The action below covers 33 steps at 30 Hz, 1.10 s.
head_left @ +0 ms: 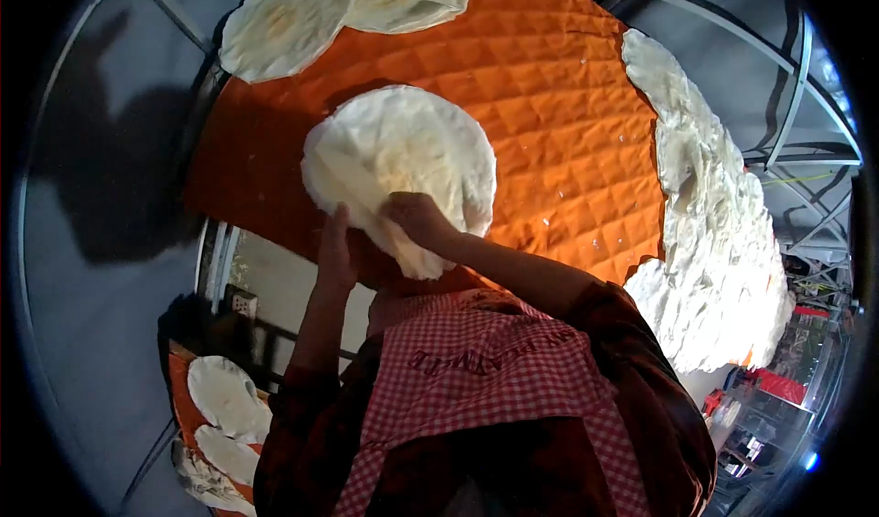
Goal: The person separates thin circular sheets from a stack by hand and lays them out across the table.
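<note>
A round, pale flatbread (439,141) with light brown patches lies in front of me on an orange quilted cloth. Part of its near left side is folded over, and one end hangs toward my apron. My right hand (419,217) is closed on the bread near this fold, fingers curled down. At the near left edge, my left hand (337,251) grips the bread's rim with the thumb upward; its other fingers are mostly hidden.
The orange cloth (549,141) covers a rounded table. More flatbreads (288,27) lie at its far left edge, and a long overlapping heap of flatbreads (710,215) lines the right. Below left, another orange surface holds several flatbreads (229,398). Metal frame bars (719,22) and grey walls surround the area.
</note>
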{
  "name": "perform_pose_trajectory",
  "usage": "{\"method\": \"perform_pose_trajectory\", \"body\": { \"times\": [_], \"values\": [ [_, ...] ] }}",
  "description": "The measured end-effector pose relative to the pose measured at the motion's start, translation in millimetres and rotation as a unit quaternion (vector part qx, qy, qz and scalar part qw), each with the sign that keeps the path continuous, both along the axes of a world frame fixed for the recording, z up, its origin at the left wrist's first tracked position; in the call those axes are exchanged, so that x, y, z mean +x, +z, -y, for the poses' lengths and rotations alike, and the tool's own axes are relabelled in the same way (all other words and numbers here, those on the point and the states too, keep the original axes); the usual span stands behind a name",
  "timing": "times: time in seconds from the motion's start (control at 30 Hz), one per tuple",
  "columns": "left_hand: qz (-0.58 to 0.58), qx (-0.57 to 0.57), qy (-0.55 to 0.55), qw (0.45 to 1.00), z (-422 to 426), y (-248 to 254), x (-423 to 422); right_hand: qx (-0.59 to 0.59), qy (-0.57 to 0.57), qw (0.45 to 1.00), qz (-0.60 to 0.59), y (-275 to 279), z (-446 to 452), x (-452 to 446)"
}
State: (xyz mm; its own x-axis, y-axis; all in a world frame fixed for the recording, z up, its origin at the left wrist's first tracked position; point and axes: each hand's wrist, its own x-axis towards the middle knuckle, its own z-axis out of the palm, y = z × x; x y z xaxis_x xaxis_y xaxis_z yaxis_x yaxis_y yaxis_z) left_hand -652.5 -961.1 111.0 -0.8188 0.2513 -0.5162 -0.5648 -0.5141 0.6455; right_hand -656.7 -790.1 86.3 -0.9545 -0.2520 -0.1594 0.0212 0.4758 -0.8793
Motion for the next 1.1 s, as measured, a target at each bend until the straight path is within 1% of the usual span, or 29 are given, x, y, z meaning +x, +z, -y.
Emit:
{"method": "perform_pose_trajectory", "body": {
  "times": [0.03, 0.1, 0.13, 0.2, 0.23, 0.3, 0.4, 0.43, 0.53, 0.63, 0.7, 0.73, 0.8, 0.87, 0.97, 1.03, 1.1],
  "values": [
    [0.006, 0.055, 0.005, 0.998, 3.4, 0.2, -0.1, -0.058, -0.062, 0.996, 0.039, 8.2, -1.4, 0.0],
    [0.015, 0.163, 0.012, 0.986, 8.9, 0.1, -2.4, -0.047, -0.046, 0.998, -0.007, 18.9, -3.3, -0.4],
    [0.015, 0.146, 0.009, 0.989, 11.3, -4.5, -4.1, 0.009, -0.033, 0.999, -0.007, 25.4, -3.3, -1.6],
    [0.014, 0.109, -0.001, 0.994, 14.2, -17.3, -8.8, -0.035, -0.038, 0.998, -0.025, 22.2, -1.0, -1.1],
    [0.015, 0.108, 0.002, 0.994, 15.5, -23.3, -12.5, -0.058, -0.04, 0.997, -0.032, 19.2, 0.7, -0.3],
    [0.017, 0.104, 0.008, 0.994, 16.6, -24.6, -19.6, -0.073, -0.036, 0.997, -0.013, 16.8, 4.4, 1.5],
    [0.055, 0.071, 0.026, 0.996, 16.9, -20.1, -18.4, -0.082, -0.025, 0.996, -0.007, 14.3, 10.1, 3.0],
    [0.043, 0.068, 0.017, 0.997, 18.2, -22.4, -18.9, -0.083, -0.021, 0.996, -0.008, 14.0, 11.9, 3.1],
    [0.012, 0.051, -0.002, 0.999, 23.7, -38.2, -20.1, -0.124, -0.068, 0.987, 0.077, 25.1, 27.4, -0.6],
    [0.0, 0.014, -0.002, 1.0, 23.8, -40.0, -19.5, -0.006, -0.075, 0.997, 0.035, 33.4, 40.4, -7.0],
    [-0.005, -0.031, -0.012, 0.999, 20.8, -23.1, -17.1, 0.017, -0.063, 0.996, 0.061, 29.1, 44.3, -10.7],
    [-0.008, -0.047, -0.006, 0.999, 20.1, -23.7, -17.1, 0.028, -0.056, 0.995, 0.074, 25.2, 44.4, -12.4],
    [-0.014, -0.082, 0.009, 0.997, 20.2, -26.6, -16.3, 0.082, -0.013, 0.996, -0.014, 10.3, 39.8, -12.8],
    [0.003, -0.092, 0.017, 0.996, 22.0, -23.0, -13.8, 0.038, 0.001, 0.999, -0.039, 4.9, 36.1, -9.3],
    [0.009, -0.101, 0.005, 0.995, 24.5, -24.1, -11.3, -0.141, -0.048, 0.988, 0.041, 11.7, 31.0, 0.6],
    [0.01, -0.088, -0.004, 0.996, 27.6, -32.9, -10.1, -0.213, -0.11, 0.963, 0.122, 21.1, 32.0, 5.0],
    [0.011, -0.057, -0.004, 0.998, 30.1, -42.4, -9.4, -0.161, -0.086, 0.98, 0.084, 18.7, 30.2, 9.2]
  ]
}}
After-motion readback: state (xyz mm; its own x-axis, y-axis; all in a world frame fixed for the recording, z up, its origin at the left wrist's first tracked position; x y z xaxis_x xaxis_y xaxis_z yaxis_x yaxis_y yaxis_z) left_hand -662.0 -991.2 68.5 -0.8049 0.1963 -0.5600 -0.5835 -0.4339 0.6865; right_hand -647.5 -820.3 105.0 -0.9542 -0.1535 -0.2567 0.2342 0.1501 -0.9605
